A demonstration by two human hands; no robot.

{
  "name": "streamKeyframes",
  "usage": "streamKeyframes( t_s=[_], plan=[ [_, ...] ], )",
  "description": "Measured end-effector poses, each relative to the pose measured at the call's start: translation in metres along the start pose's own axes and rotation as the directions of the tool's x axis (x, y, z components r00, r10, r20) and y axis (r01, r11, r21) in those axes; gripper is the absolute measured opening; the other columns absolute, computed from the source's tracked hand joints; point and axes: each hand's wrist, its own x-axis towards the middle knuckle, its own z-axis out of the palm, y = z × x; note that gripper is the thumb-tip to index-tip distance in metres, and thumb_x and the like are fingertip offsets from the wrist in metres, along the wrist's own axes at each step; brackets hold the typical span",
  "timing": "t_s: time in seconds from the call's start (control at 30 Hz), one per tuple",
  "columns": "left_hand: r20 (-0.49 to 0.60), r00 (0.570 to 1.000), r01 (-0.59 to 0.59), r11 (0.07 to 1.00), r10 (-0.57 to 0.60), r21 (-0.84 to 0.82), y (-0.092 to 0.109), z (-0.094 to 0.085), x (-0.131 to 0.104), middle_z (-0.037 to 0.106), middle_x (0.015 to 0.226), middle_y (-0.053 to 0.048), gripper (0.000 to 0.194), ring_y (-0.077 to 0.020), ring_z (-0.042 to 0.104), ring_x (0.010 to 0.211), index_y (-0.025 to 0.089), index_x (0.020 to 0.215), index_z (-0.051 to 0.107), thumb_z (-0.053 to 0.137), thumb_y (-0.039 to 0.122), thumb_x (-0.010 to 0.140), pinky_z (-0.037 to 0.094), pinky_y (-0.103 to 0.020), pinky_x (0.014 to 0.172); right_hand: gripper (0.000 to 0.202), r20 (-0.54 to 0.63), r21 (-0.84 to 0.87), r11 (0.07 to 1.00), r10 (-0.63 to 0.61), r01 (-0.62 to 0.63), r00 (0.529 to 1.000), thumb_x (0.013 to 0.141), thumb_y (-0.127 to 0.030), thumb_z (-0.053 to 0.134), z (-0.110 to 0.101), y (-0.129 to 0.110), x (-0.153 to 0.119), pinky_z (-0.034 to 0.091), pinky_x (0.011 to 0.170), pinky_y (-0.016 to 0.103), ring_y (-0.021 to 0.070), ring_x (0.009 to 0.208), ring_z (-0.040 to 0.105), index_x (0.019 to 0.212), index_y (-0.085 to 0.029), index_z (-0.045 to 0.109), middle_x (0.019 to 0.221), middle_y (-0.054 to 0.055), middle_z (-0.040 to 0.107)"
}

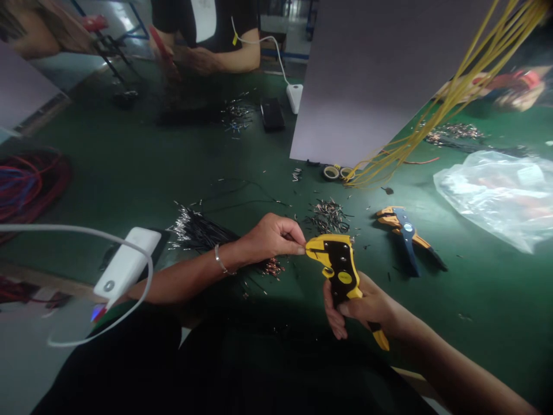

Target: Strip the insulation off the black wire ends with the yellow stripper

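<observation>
**You are holding the yellow wire stripper [344, 265] right at the fingers of your left hand [276, 235]**

Your right hand [360, 300], right of lower centre in the frame, is gripping the wire stripper by its handles, its fingers wrapping around them. The tool is standing nearly upright just right of the middle, its nose pointing left. Your left hand is reaching in from the left, thumb and forefinger closing together right at that nose; you are pinching too small a spot to tell whether anything is sitting between them. A bracelet [221, 260] is circling your left wrist.

Behind your left forearm, a bundle of black wires [211, 230] is lying on the green surface [116, 178], its silvery ends fanning out to the left. Just above the tool's head, a pile of short cut pieces [329, 216] is resting. To the right, a blue and orange wire stripper [407, 230] is lying with its handles spreading, and a clear plastic bag [496, 199] is slumping at the right edge.

Yellow wires [415, 138] are sweeping down from the upper right towards two rolls of tape [332, 172]. At the lower left, a white device [127, 262] is lying beside a looping white cable [149, 276]. At the upper centre-left, a person in dark clothing [233, 26] is sitting or standing across from you.
</observation>
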Motion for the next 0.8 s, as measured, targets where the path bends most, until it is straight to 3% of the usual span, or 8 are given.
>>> streamKeyframes(
  t_s=[0.17, 0.3, 0.5, 0.8],
  plan=[
    [0.072, 0.996, -0.069, 0.988, 0.059, 0.139, -0.002, -0.001, 0.0, 0.064, 0.065, 0.0, 0.008, -0.0071, 0.053, 0.057, 0.012, 0.073, 0.068, 0.068, 0.019, 0.071, 0.042, -0.018, 0.056, 0.012, -0.011, -0.035, 0.999, 0.016, -0.017, 1.0, 0.063, -0.009, 0.056, -0.003, 0.002, -0.002, 0.048, 0.049, 0.029, 0.0165, 0.047, 0.059, 0.074, -0.012, 0.059, 0.055, 0.001, 0.061],
    [0.159, 0.975, -0.195, 0.937, 0.154, 0.291, -0.005, -0.002, -0.001, 0.063, 0.062, 0.001, 0.012, -0.008, 0.053, 0.057, 0.014, 0.08, 0.069, 0.059, 0.022, 0.081, 0.04, -0.019, 0.057, 0.013, -0.052, -0.049, 0.999, 0.021, -0.024, 0.998, 0.061, -0.01, 0.056, -0.001, 0.001, -0.004, 0.048, 0.048, 0.029, 0.0157, 0.046, 0.058, 0.073, -0.013, 0.059, 0.055, 0.0, 0.059],
    [0.118, 0.944, -0.328, 0.845, 0.307, 0.423, -0.012, 0.001, 0.0, 0.065, 0.064, -0.001, 0.014, -0.0105, 0.057, 0.061, 0.018, 0.073, 0.069, 0.058, 0.021, 0.081, 0.042, -0.022, 0.062, 0.017, -0.108, -0.076, 0.996, 0.047, -0.055, 0.993, 0.056, -0.008, 0.05, 0.006, -0.005, -0.008, 0.046, 0.047, 0.028, 0.015, 0.045, 0.056, 0.07, -0.014, 0.059, 0.052, 0.0, 0.058],
    [0.101, 0.904, -0.414, 0.796, 0.414, 0.441, -0.019, 0.004, 0.001, 0.064, 0.059, -0.001, 0.016, -0.0117, 0.057, 0.057, 0.02, 0.072, 0.068, 0.057, 0.024, 0.082, 0.045, -0.024, 0.062, 0.019, -0.169, -0.003, 0.998, 0.062, -0.063, 0.984, 0.05, -0.009, 0.051, 0.01, -0.006, -0.011, 0.046, 0.043, 0.027, 0.0134, 0.039, 0.053, 0.066, -0.014, 0.059, 0.049, -0.001, 0.057]
  ],
)
